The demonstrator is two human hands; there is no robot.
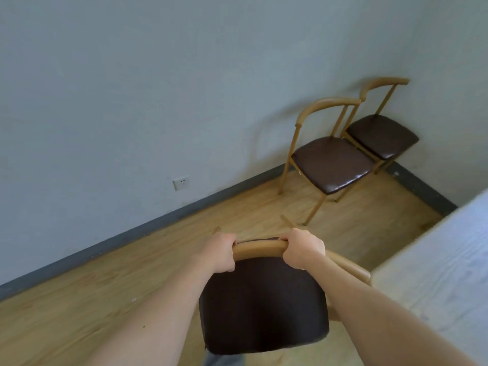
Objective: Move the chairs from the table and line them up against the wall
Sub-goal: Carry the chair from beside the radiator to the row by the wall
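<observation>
I hold a wooden chair [264,302] with a dark brown seat in front of me, tilted, with two leg tips showing beyond its curved backrest. My left hand [220,253] grips the left part of that backrest and my right hand [303,250] grips the right part. Two matching chairs stand side by side against the grey wall [158,88]: a nearer chair [328,162] and a farther chair [381,136] in the corner, both with seats facing into the room.
A pale wood-grain table [435,273] fills the right edge, close to the held chair's right side. A wall socket [181,183] sits low on the wall above the dark skirting board [132,228]. Wooden floor [105,286] spreads to the left.
</observation>
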